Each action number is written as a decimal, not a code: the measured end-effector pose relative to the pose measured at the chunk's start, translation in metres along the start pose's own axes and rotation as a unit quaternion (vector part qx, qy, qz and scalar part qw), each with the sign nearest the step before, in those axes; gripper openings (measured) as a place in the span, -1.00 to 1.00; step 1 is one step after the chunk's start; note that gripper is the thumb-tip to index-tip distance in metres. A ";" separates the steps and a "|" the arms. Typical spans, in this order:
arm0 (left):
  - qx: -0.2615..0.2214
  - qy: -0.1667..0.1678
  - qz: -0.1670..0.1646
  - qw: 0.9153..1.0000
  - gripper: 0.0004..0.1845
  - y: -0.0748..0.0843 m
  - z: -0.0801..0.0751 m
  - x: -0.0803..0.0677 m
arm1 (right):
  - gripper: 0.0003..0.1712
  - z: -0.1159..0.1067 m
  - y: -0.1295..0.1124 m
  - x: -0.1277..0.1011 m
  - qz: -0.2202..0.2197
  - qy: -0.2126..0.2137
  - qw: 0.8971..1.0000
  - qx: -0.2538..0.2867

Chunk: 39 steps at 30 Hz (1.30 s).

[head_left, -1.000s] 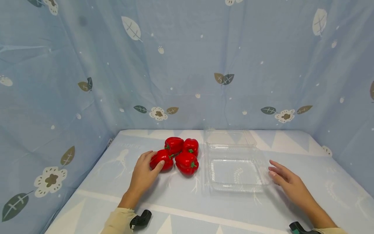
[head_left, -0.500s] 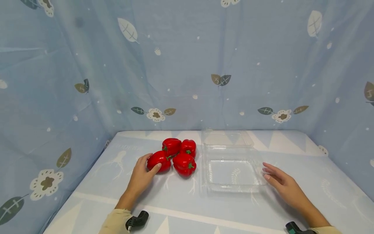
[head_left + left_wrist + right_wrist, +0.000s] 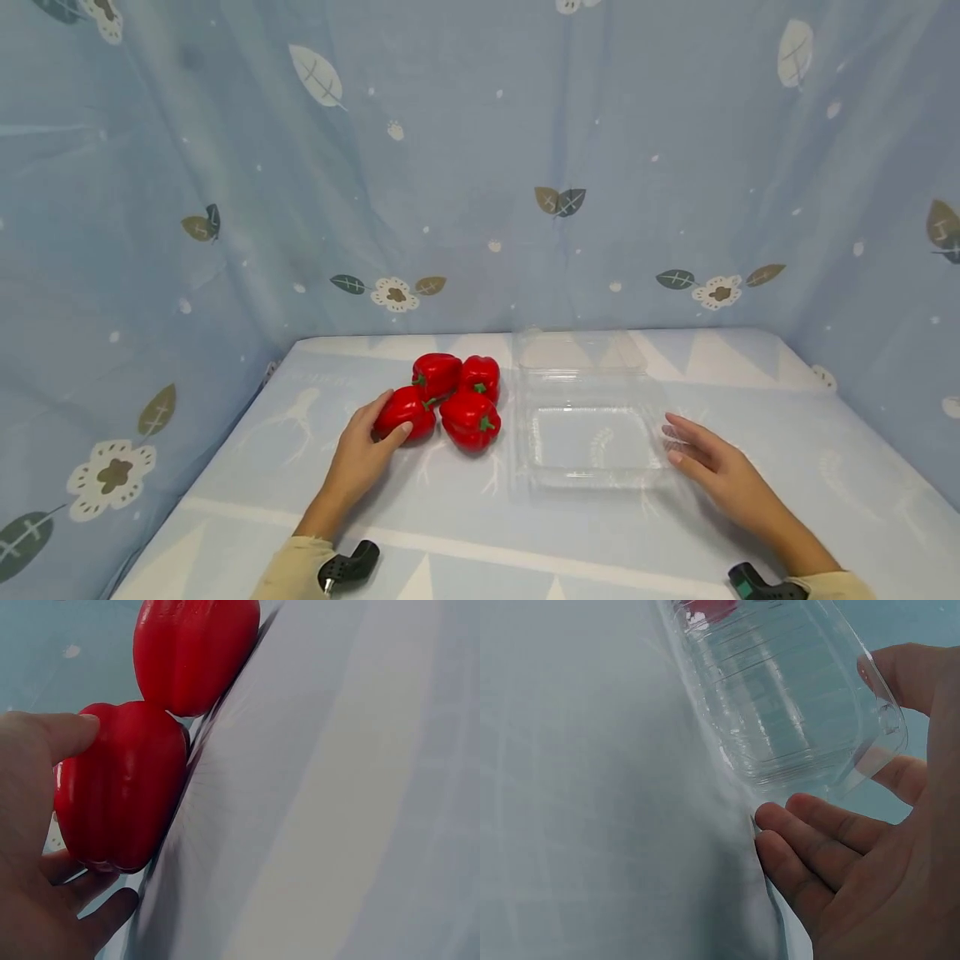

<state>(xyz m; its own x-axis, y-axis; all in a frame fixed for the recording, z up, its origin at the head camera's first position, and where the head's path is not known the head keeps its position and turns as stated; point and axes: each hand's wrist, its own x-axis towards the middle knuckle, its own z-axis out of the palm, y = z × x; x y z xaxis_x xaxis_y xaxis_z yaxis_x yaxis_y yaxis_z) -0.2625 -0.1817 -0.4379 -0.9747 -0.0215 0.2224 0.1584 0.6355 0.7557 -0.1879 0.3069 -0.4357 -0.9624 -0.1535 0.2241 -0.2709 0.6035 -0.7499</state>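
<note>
Several glossy red bell peppers with green stems stand grouped left of centre on the table. My left hand (image 3: 360,454) holds the nearest-left bell pepper (image 3: 408,413), thumb on its near side and fingers around the far left. In the left wrist view the thumb lies on this pepper (image 3: 124,787) and the fingertips show below it; it rests on the table. My right hand (image 3: 723,475) is at the right edge of a clear plastic clamshell box (image 3: 592,479), fingers spread and relaxed. In the right wrist view the thumb and index finger flank the box's corner (image 3: 889,720); firm contact cannot be told.
The box's lid (image 3: 581,350) lies folded back toward the rear curtain (image 3: 480,167). Another bell pepper (image 3: 471,421) stands between the held one and the box, with two more bell peppers (image 3: 437,373) behind. The patterned table (image 3: 480,550) reaches toward me.
The head view has shifted slightly, so everything appears a little further left. Both hands, the peppers and the box keep almost the same places relative to one another.
</note>
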 end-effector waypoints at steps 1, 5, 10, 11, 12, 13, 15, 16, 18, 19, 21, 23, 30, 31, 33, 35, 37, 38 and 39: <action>-0.002 0.002 -0.004 1.000 -0.27 0.000 0.000 0.000 | -0.34 0.001 0.000 -0.001 0.002 -0.002 1.000 0.001; -0.013 0.012 -0.015 1.000 -0.28 -0.001 0.001 -0.001 | -0.32 0.004 -0.002 -0.002 0.010 -0.009 1.000 0.010; -0.021 0.025 -0.025 0.999 -0.28 -0.003 0.001 0.000 | -0.31 0.007 -0.002 0.002 -0.002 -0.020 1.000 0.023; -0.023 0.024 -0.026 0.999 -0.28 -0.003 0.001 0.001 | -0.31 0.006 -0.001 0.003 -0.004 -0.021 0.999 0.026; -0.025 0.024 -0.027 0.999 -0.28 -0.003 0.001 0.001 | -0.31 0.006 0.000 0.004 -0.005 -0.023 0.999 0.029; -0.026 0.024 -0.028 0.999 -0.28 -0.003 0.001 0.001 | -0.31 0.006 0.001 0.004 -0.006 -0.025 0.999 0.030; -0.027 0.026 -0.032 0.999 -0.27 -0.003 0.001 0.001 | -0.31 0.007 0.002 0.005 -0.008 -0.026 0.999 0.034; -0.027 0.026 -0.034 0.999 -0.26 -0.003 0.001 0.001 | -0.31 0.007 0.002 0.005 -0.008 -0.027 0.999 0.037; -0.028 0.027 -0.038 0.999 -0.25 -0.003 0.000 0.001 | -0.31 0.007 0.002 0.005 -0.007 -0.027 0.999 0.040; -0.028 0.028 -0.039 0.998 -0.24 -0.003 0.000 0.001 | -0.31 0.007 0.002 0.005 -0.007 -0.026 0.999 0.038; -0.030 0.029 -0.044 0.998 -0.22 -0.002 0.000 0.001 | -0.31 0.007 0.002 0.004 -0.007 -0.027 0.999 0.041; -0.032 0.032 -0.046 0.998 -0.21 -0.002 0.000 0.000 | -0.31 0.007 0.002 0.004 -0.008 -0.027 0.999 0.039; -0.030 0.044 -0.048 0.997 -0.15 -0.001 -0.001 0.000 | -0.31 0.007 -0.001 0.003 -0.008 -0.020 1.000 0.021; -0.031 0.045 -0.048 0.997 -0.14 -0.001 -0.001 0.000 | -0.31 0.007 -0.001 0.003 -0.006 -0.019 1.000 0.020; -0.033 0.047 -0.049 0.997 -0.12 -0.001 -0.001 0.000 | -0.31 0.007 -0.002 0.002 -0.006 -0.022 0.999 0.027; -0.036 0.050 -0.046 0.997 -0.11 0.000 -0.002 -0.001 | -0.31 0.007 -0.003 0.002 -0.007 -0.025 0.999 0.031; -0.041 0.056 -0.041 0.997 -0.12 0.001 -0.002 -0.002 | -0.31 0.007 -0.003 0.002 -0.007 -0.026 0.999 0.036; -0.043 0.058 -0.038 0.997 -0.12 0.002 -0.002 -0.002 | -0.31 0.007 -0.003 0.002 -0.007 -0.026 0.999 0.038; -0.045 0.059 -0.035 0.997 -0.13 0.002 -0.002 -0.002 | -0.31 0.007 -0.003 0.001 -0.008 -0.025 0.999 0.035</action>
<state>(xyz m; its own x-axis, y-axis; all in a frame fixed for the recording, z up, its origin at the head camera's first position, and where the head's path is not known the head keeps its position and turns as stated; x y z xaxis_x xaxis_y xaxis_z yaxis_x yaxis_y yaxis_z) -0.2597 -0.1814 -0.4356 -0.9592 -0.1572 0.2350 0.1104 0.5571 0.8231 -0.1886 0.2993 -0.4378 -0.9574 -0.2029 0.2054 -0.2846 0.5443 -0.7891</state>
